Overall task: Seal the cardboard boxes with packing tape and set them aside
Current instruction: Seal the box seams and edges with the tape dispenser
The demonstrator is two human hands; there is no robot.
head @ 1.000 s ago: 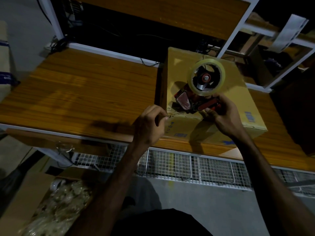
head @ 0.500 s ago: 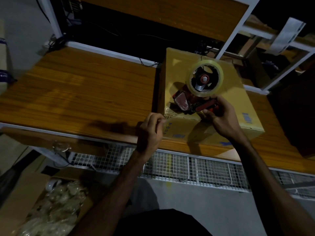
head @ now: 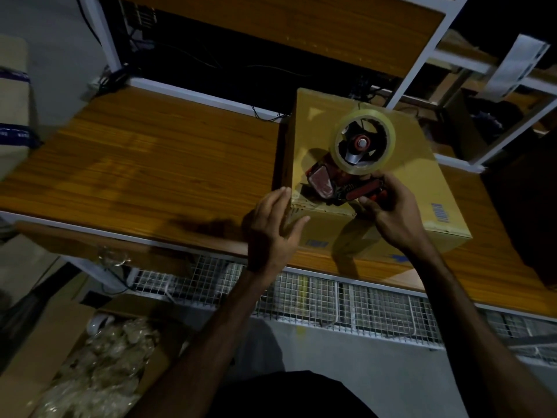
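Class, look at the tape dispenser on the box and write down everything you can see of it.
The tape dispenser is a red and black hand-held gun carrying a roll of clear tape on a red-centred hub. It sits on top of the cardboard box, near its front left corner, with the roll standing above the body. The right hand grips its red handle. The left hand, fingers straight, rests against the box corner and does not touch it.

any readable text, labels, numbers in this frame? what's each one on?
Nothing can be read.
Blue barcode-like mark on the yellow cardboard box, right of its top: too small.
Blue print on the box's front face: blurred.
White paper strip hanging from the white shelf frame, dark marks: too blurred.
Blue-banded carton at far left: print illegible.
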